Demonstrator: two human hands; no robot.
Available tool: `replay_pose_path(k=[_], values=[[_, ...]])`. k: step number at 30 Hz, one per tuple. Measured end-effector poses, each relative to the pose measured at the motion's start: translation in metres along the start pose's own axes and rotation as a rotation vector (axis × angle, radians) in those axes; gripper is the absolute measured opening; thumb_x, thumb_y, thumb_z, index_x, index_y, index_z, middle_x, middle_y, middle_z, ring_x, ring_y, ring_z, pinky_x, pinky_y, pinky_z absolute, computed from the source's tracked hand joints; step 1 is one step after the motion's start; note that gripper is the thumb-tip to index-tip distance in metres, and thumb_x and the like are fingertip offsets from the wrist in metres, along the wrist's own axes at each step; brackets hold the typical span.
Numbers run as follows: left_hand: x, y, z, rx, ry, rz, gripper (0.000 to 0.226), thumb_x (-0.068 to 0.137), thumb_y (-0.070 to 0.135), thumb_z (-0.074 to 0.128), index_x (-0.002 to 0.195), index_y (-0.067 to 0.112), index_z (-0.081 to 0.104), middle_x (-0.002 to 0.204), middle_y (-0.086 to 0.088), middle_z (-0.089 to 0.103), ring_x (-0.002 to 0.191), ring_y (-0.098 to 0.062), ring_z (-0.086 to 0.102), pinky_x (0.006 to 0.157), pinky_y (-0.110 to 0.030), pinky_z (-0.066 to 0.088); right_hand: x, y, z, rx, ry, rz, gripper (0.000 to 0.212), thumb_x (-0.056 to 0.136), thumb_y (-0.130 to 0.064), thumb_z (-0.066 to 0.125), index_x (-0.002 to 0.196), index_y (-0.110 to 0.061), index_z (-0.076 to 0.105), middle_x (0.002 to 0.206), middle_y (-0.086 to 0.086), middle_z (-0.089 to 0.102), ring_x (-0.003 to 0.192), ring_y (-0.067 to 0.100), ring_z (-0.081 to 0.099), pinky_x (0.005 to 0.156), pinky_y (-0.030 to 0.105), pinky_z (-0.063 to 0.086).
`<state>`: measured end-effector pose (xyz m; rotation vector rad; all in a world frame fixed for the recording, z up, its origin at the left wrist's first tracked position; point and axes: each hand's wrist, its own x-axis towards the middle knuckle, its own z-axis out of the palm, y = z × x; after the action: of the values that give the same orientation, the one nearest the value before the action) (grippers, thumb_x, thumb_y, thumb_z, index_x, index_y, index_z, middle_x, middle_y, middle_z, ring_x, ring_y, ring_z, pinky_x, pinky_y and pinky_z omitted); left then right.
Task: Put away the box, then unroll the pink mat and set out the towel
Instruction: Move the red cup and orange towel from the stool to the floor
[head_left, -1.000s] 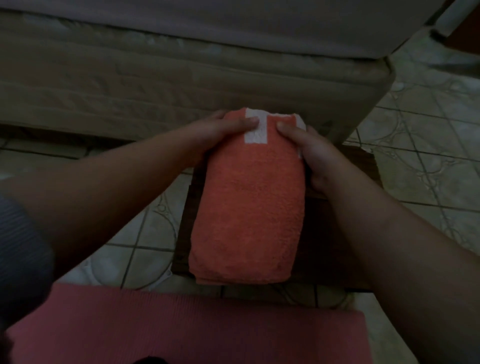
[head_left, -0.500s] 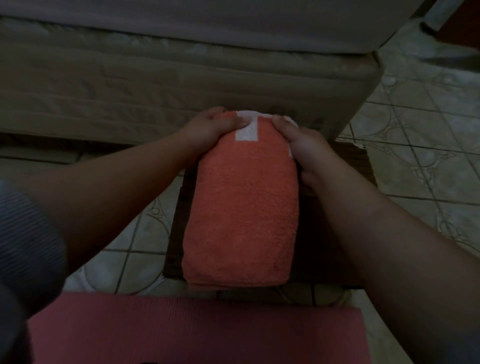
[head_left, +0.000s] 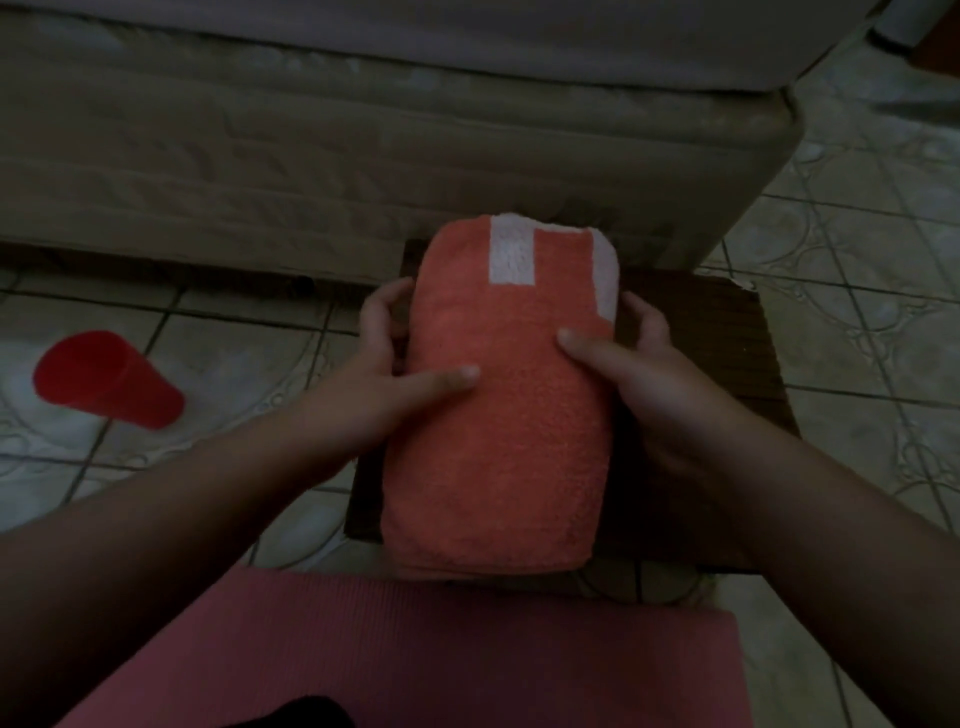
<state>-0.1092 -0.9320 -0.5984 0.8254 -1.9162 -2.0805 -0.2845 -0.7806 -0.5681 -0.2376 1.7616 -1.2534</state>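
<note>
A folded orange towel with white stripes at its far end lies lengthwise on a dark brown flat board or box on the tiled floor. My left hand holds the towel's left side, thumb on top and fingers curled along the edge. My right hand holds the right side the same way, thumb on top. The pink mat lies flat across the bottom of the view, its far edge just under the towel's near end.
A mattress and bed base fill the back, close behind the towel. A red cup lies tipped on the floor at left. Patterned tiles extend to the right.
Both hands have slid from the towel's far striped end back to its middle sides. The view has shifted, and the red cup now shows at left.
</note>
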Motion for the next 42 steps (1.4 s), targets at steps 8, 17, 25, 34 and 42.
replay_pose_path(k=[8, 17, 25, 34, 42], values=[[0.015, 0.002, 0.016, 0.094, 0.082, 0.048, 0.095, 0.078, 0.021, 0.071, 0.146, 0.035, 0.006, 0.132, 0.011, 0.033, 0.097, 0.018, 0.048, 0.066, -0.001, 0.046, -0.006, -0.001, 0.018, -0.138, 0.066, -0.139, 0.085, 0.075, -0.039, 0.074, 0.146, -0.029, 0.027, 0.136, -0.002, 0.051, 0.108, 0.011, 0.057, 0.084, 0.031, 0.052], [0.016, 0.000, 0.006, 0.068, 0.029, -0.016, 0.096, 0.074, 0.042, 0.073, 0.142, 0.051, 0.007, 0.123, 0.020, 0.039, 0.101, 0.012, 0.048, 0.070, -0.008, 0.050, -0.069, 0.027, 0.056, -1.097, 0.026, -0.518, 0.127, 0.038, -0.073, 0.068, 0.131, -0.067, -0.017, 0.147, -0.017, -0.032, 0.142, 0.024, -0.016, 0.107, 0.059, 0.018], [0.012, 0.004, 0.006, 0.103, 0.014, 0.028, 0.105, 0.064, 0.049, 0.069, 0.144, 0.046, 0.001, 0.134, 0.022, 0.029, 0.108, 0.020, 0.039, 0.078, -0.006, 0.044, -0.051, 0.018, 0.023, -0.758, -0.019, -0.437, 0.123, 0.033, -0.076, 0.073, 0.129, -0.071, -0.005, 0.144, -0.032, -0.010, 0.141, 0.009, 0.001, 0.109, 0.040, 0.020], [0.009, 0.000, 0.017, -0.039, 0.093, -0.046, 0.117, 0.050, 0.048, 0.081, 0.144, 0.041, 0.011, 0.131, 0.014, 0.045, 0.105, 0.000, 0.055, 0.071, -0.017, 0.054, -0.013, 0.027, 0.020, -0.040, 0.054, -0.124, 0.036, 0.080, -0.053, 0.061, 0.111, -0.038, 0.049, 0.112, -0.008, 0.063, 0.098, 0.012, 0.064, 0.083, 0.033, 0.054], [0.007, -0.007, 0.023, -0.078, 0.107, -0.008, 0.107, 0.053, 0.044, 0.084, 0.140, 0.046, 0.022, 0.120, 0.020, 0.051, 0.093, 0.009, 0.062, 0.064, -0.014, 0.054, -0.007, 0.036, 0.027, -0.004, 0.097, -0.263, 0.017, 0.082, -0.045, 0.063, 0.096, -0.043, 0.052, 0.103, -0.014, 0.064, 0.094, 0.005, 0.064, 0.076, 0.024, 0.052]])
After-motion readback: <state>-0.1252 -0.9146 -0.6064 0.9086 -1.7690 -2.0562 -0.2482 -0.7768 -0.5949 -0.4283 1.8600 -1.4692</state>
